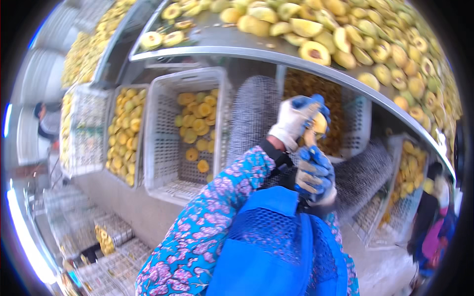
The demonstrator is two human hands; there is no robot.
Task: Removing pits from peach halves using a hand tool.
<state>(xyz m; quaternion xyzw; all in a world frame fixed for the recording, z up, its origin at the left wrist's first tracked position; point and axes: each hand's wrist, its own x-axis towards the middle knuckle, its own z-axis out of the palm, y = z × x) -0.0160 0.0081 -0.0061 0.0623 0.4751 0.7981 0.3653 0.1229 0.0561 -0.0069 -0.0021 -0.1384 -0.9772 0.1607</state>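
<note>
My left hand [292, 121], in a white and blue glove, is closed around a yellow peach half [320, 125] in front of my body, just below the table edge. Right under it, my right hand [316, 173], in a blue and tan glove, has its fingers curled. A short tan piece [309, 137] sticks up from that hand and reaches the peach; blur keeps me from telling what it is. Beneath both hands stands a crate [357, 123] with brown bits in it, partly hidden by my gloves.
Peach halves [306, 28] are heaped on the metal-edged table [207, 51] ahead. A white crate [154, 133] partly filled with halves stands left, beside more full crates [123, 138]. Grey mesh-like rolls [254, 108] flank my hands. People are at far left and right [434, 217].
</note>
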